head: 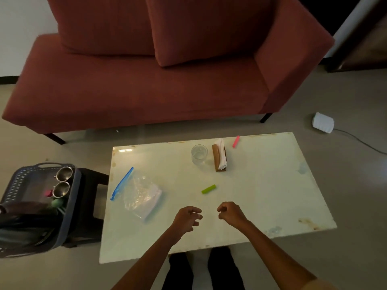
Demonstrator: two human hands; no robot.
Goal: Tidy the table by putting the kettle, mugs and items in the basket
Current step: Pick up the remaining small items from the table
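A white table (261,195) holds a clear glass (199,154), a wooden napkin holder (219,158), a pink clip (236,141), a green clip (208,189) and a clear zip bag with a blue seal (138,194). A dark basket (14,185) stands on the left on a stool, with two steel mugs (62,181), a dark kettle (25,214) and small pink and green items inside. My left hand (186,219) and my right hand (231,213) hover over the table's near side, fingers loosely curled, holding nothing.
A rust-red sofa (146,91) stands behind the table. The dark stool (92,206) sits between basket and table. A white adapter (323,122) with a cable lies on the floor at the right. My legs show under the table's near edge.
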